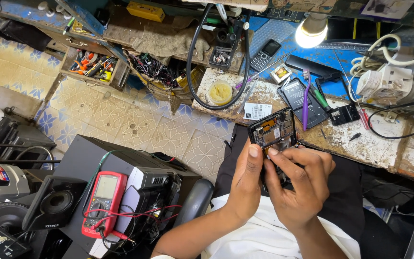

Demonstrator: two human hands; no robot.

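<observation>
black opened phone point(272, 129) (light, stiff, probably fragile inside) is held above the lap by both hands: left hand point(245, 180) grips its edge, right hand point(298, 184) pinches its lower part; best held by the frame.

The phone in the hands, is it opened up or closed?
Opened up. The phone has no back cover, so its circuit boards and orange parts show. The left hand and right hand hold it.

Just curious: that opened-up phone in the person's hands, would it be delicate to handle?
Probably. The opened phone shows bare circuit parts, so pressing there might damage it. It looks thin and light. Both the left hand and the right hand steady it.
</observation>
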